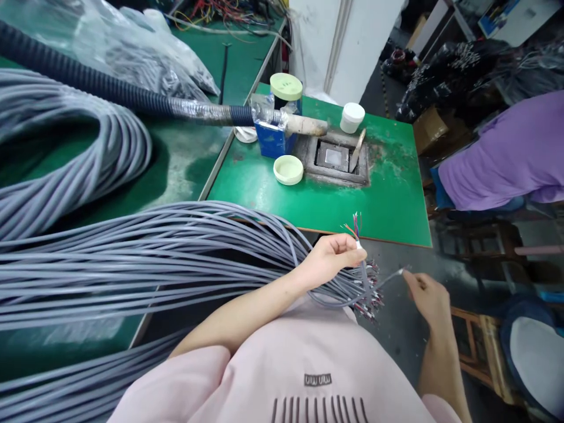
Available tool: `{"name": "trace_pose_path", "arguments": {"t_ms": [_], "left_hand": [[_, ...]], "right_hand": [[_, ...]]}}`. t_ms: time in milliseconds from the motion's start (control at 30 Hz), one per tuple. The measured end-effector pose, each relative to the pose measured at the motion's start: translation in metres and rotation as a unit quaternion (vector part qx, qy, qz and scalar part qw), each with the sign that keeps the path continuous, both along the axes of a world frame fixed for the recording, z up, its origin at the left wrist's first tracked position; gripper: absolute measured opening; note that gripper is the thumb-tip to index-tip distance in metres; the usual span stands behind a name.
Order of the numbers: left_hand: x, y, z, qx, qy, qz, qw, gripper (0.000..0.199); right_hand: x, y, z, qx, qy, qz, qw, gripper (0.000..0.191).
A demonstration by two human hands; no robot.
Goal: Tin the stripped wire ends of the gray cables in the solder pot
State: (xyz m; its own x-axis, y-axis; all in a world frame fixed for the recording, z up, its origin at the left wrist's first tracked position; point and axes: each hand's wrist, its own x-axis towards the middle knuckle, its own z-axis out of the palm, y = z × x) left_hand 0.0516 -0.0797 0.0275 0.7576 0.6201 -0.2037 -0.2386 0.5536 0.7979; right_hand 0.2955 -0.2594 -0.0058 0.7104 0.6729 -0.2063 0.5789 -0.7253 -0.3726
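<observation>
My left hand (337,257) pinches a grey cable just below its stripped end (356,228), where thin coloured wires fan upward. To the right, my right hand (427,296) has its thumb and fingers together at the tip of another grey cable (388,278); the wires at that tip are blurred. Between and below the hands lies the end of a large grey cable bundle (211,252), with many stripped ends (372,296) bunched together.
The green table (251,197) bears a square metal pot (333,157), a white jar (352,116), a pale lid (288,169) and a blue box (271,140). A black corrugated hose (123,94) crosses from the left. A person in purple (506,153) is at right.
</observation>
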Motion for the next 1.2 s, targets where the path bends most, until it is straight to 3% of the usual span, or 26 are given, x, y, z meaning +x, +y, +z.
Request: {"name": "trace_pose_path", "arguments": {"t_ms": [67,167,267,333,433,567,633,667,733,933,1200], "left_hand": [[0.006,-0.004,0.001,0.034,0.001,0.005,0.999,0.043],[0.011,-0.007,0.008,0.08,-0.02,-0.007,0.997,0.037],[0.008,-0.001,0.017,0.107,-0.046,-0.037,0.993,0.031],[0.004,0.005,0.021,0.143,-0.049,-0.063,0.987,0.03],[0.005,0.009,0.023,0.196,-0.034,-0.073,0.977,0.033],[0.016,0.002,0.018,0.188,0.0,-0.019,0.982,0.04],[0.019,-0.004,0.015,0.199,0.024,0.0,0.98,0.039],[0.02,-0.006,0.014,0.212,0.035,0.009,0.977,0.037],[0.018,-0.008,0.013,0.243,0.052,0.026,0.968,0.033],[0.013,-0.009,0.016,0.29,0.078,0.053,0.952,0.029],[0.015,-0.01,0.014,0.28,0.079,0.045,0.956,0.03]], "right_hand": [[-0.035,0.018,0.028,0.155,0.019,0.071,0.985,0.035],[-0.084,0.045,0.051,0.185,0.169,0.24,0.938,0.025],[-0.103,0.06,0.047,0.254,0.332,0.213,0.883,0.028],[-0.1,0.063,0.035,0.269,0.498,0.202,0.799,0.036],[-0.09,0.066,0.013,0.237,0.697,0.225,0.638,0.042],[-0.089,0.074,-0.014,0.244,0.835,0.253,0.423,0.035],[-0.093,0.076,-0.024,0.253,0.864,0.266,0.343,0.034],[-0.094,0.077,-0.029,0.252,0.872,0.271,0.32,0.035],[-0.096,0.077,-0.036,0.245,0.879,0.274,0.303,0.036],[-0.097,0.077,-0.046,0.229,0.891,0.265,0.29,0.038],[-0.095,0.077,-0.05,0.219,0.893,0.257,0.298,0.039]]}}
